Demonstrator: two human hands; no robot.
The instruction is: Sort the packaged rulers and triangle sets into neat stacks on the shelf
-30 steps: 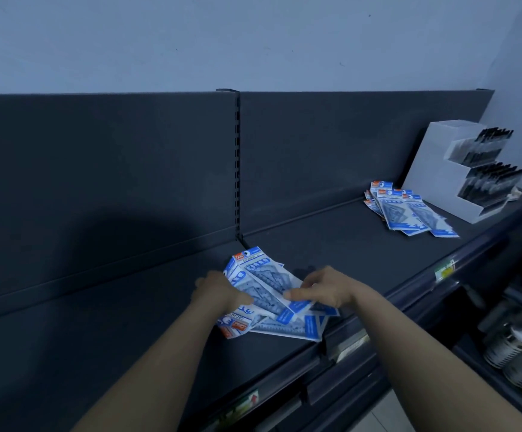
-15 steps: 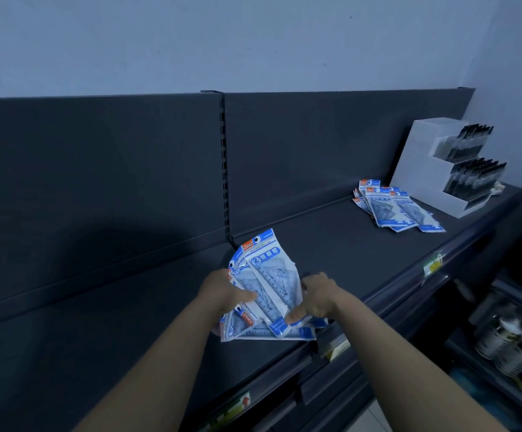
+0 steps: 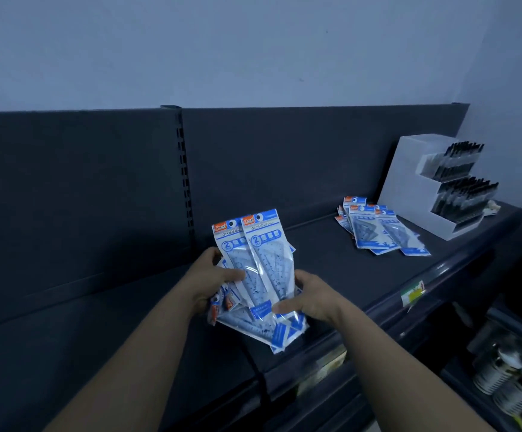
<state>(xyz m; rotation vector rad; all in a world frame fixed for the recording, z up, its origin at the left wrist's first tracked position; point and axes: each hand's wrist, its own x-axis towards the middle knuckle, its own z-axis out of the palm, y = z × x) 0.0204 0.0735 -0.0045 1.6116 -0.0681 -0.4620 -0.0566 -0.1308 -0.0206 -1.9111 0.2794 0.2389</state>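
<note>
Both hands hold a bundle of blue and white packaged triangle sets (image 3: 259, 263) above the front of the dark shelf (image 3: 331, 269). My left hand (image 3: 213, 282) grips the bundle's left side, thumb across the front pack. My right hand (image 3: 309, 297) grips its lower right edge. Two packs stand nearly upright at the front; several more fan out crooked beneath them. A second loose pile of the same packs (image 3: 378, 229) lies flat on the shelf to the far right.
A white stepped display box (image 3: 409, 182) filled with black pens stands at the shelf's right end, just behind the far pile. The shelf's dark back panel (image 3: 97, 198) rises behind. A price label (image 3: 412, 294) sits on the front edge. Lower shelves at right hold cans.
The bundle has been lifted off the shelf and turned from lying flat to nearly upright. Both hands shifted from pressing on top to gripping its sides.
</note>
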